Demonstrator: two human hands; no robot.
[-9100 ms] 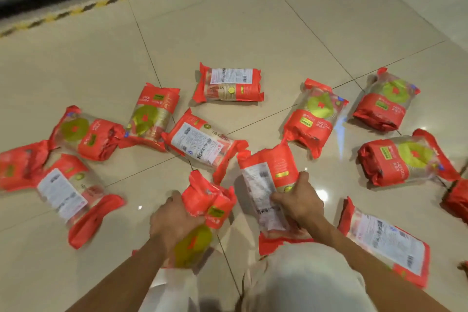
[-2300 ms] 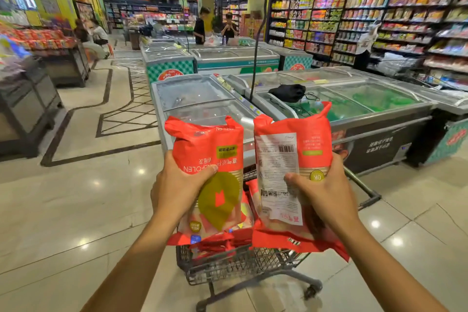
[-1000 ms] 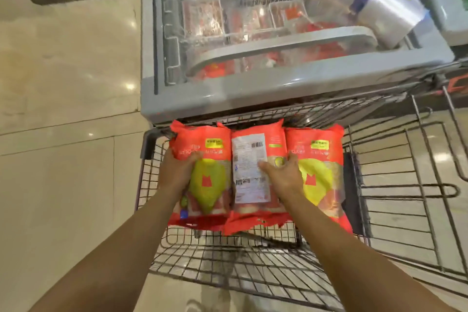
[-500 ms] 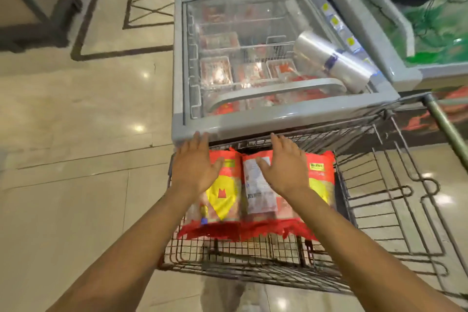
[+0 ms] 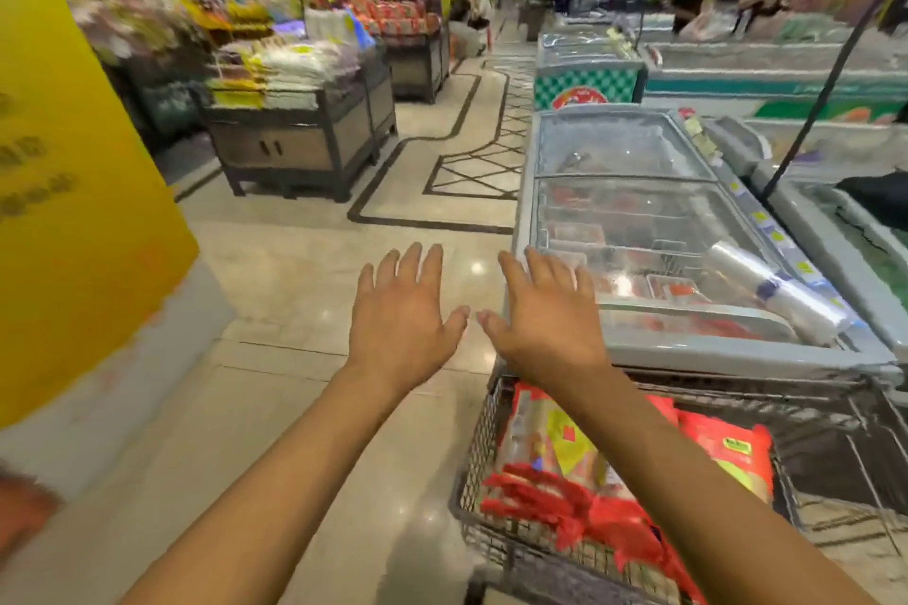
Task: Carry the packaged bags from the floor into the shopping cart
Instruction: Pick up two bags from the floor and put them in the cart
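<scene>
Red packaged bags (image 5: 555,452) with yellow-green centres stand side by side in the wire shopping cart (image 5: 474,467) at the lower right; another bag (image 5: 732,457) shows past my right forearm. My left hand (image 5: 400,317) and my right hand (image 5: 543,314) are both raised above and to the left of the cart, palms down, fingers spread, holding nothing. My right forearm crosses over the bags and hides part of them. The picture is blurred by head motion.
A chest freezer (image 5: 638,231) with glass lids stands right behind the cart, with more freezers to its right. A yellow pillar (image 5: 73,192) rises at the left, and wooden display stands (image 5: 295,138) sit beyond it. Tiled aisle floor (image 5: 304,270) lies between. People stand far back.
Both hands have lifted off the bags in the cart and risen, empty. The view has swung up and to the left, away from the cart.
</scene>
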